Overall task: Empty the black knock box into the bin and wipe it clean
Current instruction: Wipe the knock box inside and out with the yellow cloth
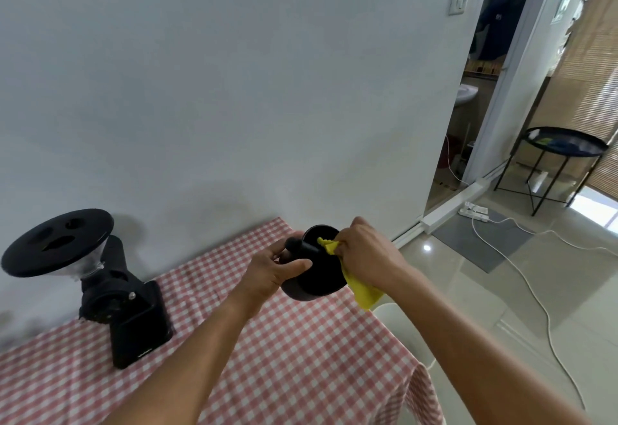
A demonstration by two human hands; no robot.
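Left hand (277, 271) clamps the black knock box (317, 267), tilted above the bench (301, 357); right hand (364, 250) pinches a yellow cloth (363, 291) at its rim; best to steady the box and sweep round inside.

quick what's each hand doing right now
Left hand: closed around the black knock box.
Right hand: closed on the yellow cloth at the box's rim.

Black knock box (317, 277); yellow cloth (363, 289); red-white checked tablecloth (301, 357); black grinder (123, 307); white wall (234, 90)
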